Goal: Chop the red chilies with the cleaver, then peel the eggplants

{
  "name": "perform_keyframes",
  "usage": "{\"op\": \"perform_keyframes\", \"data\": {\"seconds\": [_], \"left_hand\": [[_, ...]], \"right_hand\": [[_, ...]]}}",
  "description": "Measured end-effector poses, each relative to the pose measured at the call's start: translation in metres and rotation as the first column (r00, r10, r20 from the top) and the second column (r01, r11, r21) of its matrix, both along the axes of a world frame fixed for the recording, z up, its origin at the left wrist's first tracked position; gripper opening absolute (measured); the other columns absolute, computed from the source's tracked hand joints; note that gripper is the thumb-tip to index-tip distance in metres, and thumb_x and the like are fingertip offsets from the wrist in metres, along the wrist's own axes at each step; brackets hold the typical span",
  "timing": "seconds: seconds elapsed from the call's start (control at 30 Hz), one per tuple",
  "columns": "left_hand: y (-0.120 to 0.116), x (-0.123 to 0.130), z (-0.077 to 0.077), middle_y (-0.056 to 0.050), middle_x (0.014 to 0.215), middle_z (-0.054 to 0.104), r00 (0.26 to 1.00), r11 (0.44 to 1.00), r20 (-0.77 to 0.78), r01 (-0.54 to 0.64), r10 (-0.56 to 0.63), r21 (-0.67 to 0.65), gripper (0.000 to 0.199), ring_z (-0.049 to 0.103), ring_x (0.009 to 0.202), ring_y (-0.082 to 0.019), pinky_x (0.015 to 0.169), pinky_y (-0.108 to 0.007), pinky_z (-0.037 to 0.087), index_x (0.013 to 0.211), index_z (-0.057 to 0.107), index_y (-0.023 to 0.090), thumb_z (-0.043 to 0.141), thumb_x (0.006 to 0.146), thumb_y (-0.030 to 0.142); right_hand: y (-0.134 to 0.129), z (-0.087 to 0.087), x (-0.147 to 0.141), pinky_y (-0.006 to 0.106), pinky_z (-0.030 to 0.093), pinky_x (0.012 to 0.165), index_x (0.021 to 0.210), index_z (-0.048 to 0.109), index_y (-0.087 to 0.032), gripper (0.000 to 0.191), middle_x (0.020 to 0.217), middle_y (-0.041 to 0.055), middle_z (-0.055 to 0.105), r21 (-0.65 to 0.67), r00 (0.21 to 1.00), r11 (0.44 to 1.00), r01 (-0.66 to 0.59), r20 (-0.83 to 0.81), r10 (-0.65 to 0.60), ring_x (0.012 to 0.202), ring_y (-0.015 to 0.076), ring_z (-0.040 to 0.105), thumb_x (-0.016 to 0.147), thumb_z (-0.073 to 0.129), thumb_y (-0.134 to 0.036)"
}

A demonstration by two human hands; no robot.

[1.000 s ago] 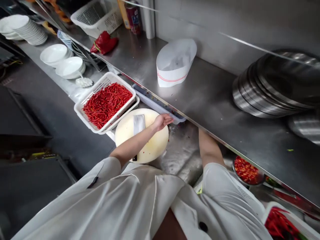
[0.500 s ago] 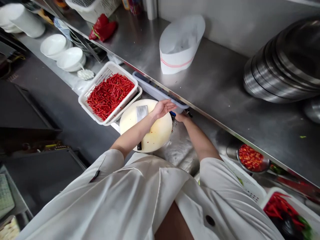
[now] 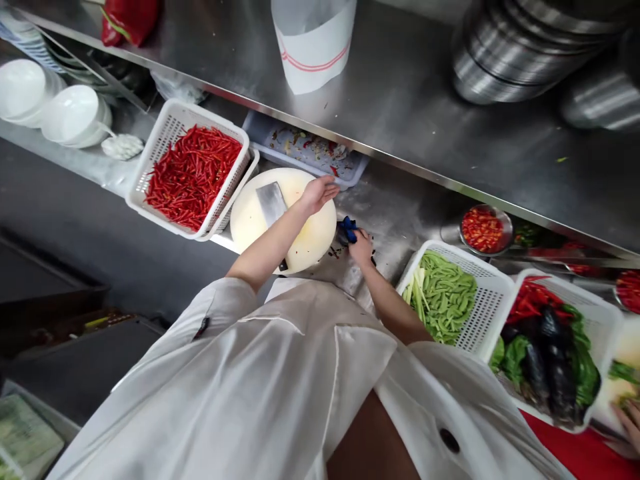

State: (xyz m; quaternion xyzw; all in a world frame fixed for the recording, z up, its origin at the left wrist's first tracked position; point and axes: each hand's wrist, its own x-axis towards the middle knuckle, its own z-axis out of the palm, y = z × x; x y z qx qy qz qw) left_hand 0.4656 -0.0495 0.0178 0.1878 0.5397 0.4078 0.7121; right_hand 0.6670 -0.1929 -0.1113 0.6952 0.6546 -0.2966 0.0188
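The left hand [image 3: 319,194], fingers extended, is over the cutting board [image 3: 316,233]'s far right edge. The right hand [image 3: 361,248] grips a blue cloth [image 3: 349,229] on the counter [image 3: 395,230].

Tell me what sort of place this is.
Probably a commercial kitchen: cleaver on a round cutting board, white basket of red chilies, stacked metal vessels on a steel shelf.
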Motion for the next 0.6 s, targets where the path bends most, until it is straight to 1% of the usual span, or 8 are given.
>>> {"op": "perform_keyframes", "data": {"seconds": [0.07,0.13,0.2,0.27,0.37,0.47,0.53,0.6], "left_hand": [[-0.036,-0.024,0.019,-0.017,0.119,0.082,0.998,0.998,0.025,0.061,-0.061,0.023,0.030,0.082,0.108,-0.015,0.118,-0.038,0.053,0.114,0.074,0.006,0.047,0.111,0.018],[-0.079,-0.057,0.034,-0.013,0.125,0.082,0.992,0.987,0.041,0.113,-0.119,0.117,0.026,0.078,0.125,-0.024,0.118,-0.043,0.056,0.117,0.079,0.011,0.057,0.111,0.022],[-0.127,-0.098,0.043,-0.007,0.123,0.084,0.998,0.997,-0.014,0.066,-0.065,0.041,0.017,0.075,0.130,-0.029,0.117,-0.047,0.059,0.114,0.081,0.021,0.071,0.105,0.031],[-0.176,-0.142,0.043,-0.006,0.126,0.083,0.999,0.999,-0.053,-0.011,0.008,-0.042,0.022,0.072,0.135,-0.030,0.122,-0.047,0.056,0.117,0.080,0.024,0.074,0.101,0.037],[-0.250,-0.208,0.024,-0.010,0.130,0.082,0.976,0.982,-0.120,-0.188,0.184,-0.020,0.033,0.071,0.138,-0.031,0.129,-0.050,0.050,0.116,0.080,0.019,0.066,0.100,0.045],[-0.322,-0.258,-0.007,0.000,0.123,0.084,0.868,0.895,-0.286,-0.440,0.405,-0.070,0.027,0.067,0.144,-0.027,0.131,-0.048,0.048,0.106,0.079,0.028,0.065,0.096,0.049],[-0.362,-0.274,-0.029,0.007,0.119,0.085,0.776,0.825,-0.456,-0.547,0.436,-0.142,0.025,0.064,0.147,-0.022,0.130,-0.046,0.047,0.101,0.074,0.033,0.060,0.095,0.053],[-0.391,-0.274,-0.048,0.002,0.117,0.085,0.719,0.779,-0.612,-0.574,0.331,-0.253,0.030,0.063,0.149,-0.022,0.124,-0.046,0.051,0.092,0.065,0.029,0.054,0.091,0.056]], "right_hand": [[0.021,0.011,0.022,0.042,0.044,0.118,0.161,0.060,-0.021,0.058,0.163,0.0179,0.055,0.067,0.994,0.992,0.103,0.014,-0.104,0.146,0.0343,0.047,0.104,0.051,-0.021],[0.052,0.022,0.056,0.038,0.042,0.120,0.165,0.053,-0.015,0.059,0.160,0.0207,0.055,0.138,0.984,0.976,0.171,0.026,-0.176,0.143,0.0305,0.049,0.107,0.047,-0.021],[0.088,0.029,0.094,0.037,0.040,0.121,0.168,0.049,-0.010,0.060,0.161,0.0223,0.053,0.185,0.979,0.964,0.193,0.034,-0.202,0.143,0.0278,0.050,0.109,0.046,-0.019],[0.126,0.029,0.126,0.038,0.041,0.119,0.169,0.046,-0.008,0.062,0.161,0.0247,0.052,0.180,0.974,0.961,0.210,0.043,-0.221,0.142,0.0265,0.052,0.108,0.051,-0.017],[0.179,0.018,0.140,0.046,0.042,0.117,0.174,0.038,-0.005,0.070,0.170,0.0338,0.039,-0.003,0.962,0.972,0.233,0.145,-0.230,0.147,0.0278,0.049,0.107,0.057,-0.014],[0.213,-0.001,0.108,0.065,0.042,0.116,0.175,0.029,-0.003,0.077,0.178,0.0420,0.010,-0.136,0.954,0.972,0.194,0.259,-0.154,0.158,0.0361,0.036,0.106,0.061,-0.016],[0.212,-0.014,0.075,0.074,0.039,0.115,0.177,0.026,-0.010,0.080,0.182,0.0370,-0.002,-0.154,0.965,0.982,0.107,0.256,-0.065,0.164,0.0398,0.025,0.106,0.063,-0.014],[0.183,-0.025,0.046,0.078,0.036,0.116,0.179,0.023,-0.022,0.080,0.185,0.0273,-0.005,-0.152,0.973,0.988,-0.007,0.228,0.042,0.167,0.0410,0.017,0.108,0.059,-0.009]]}}
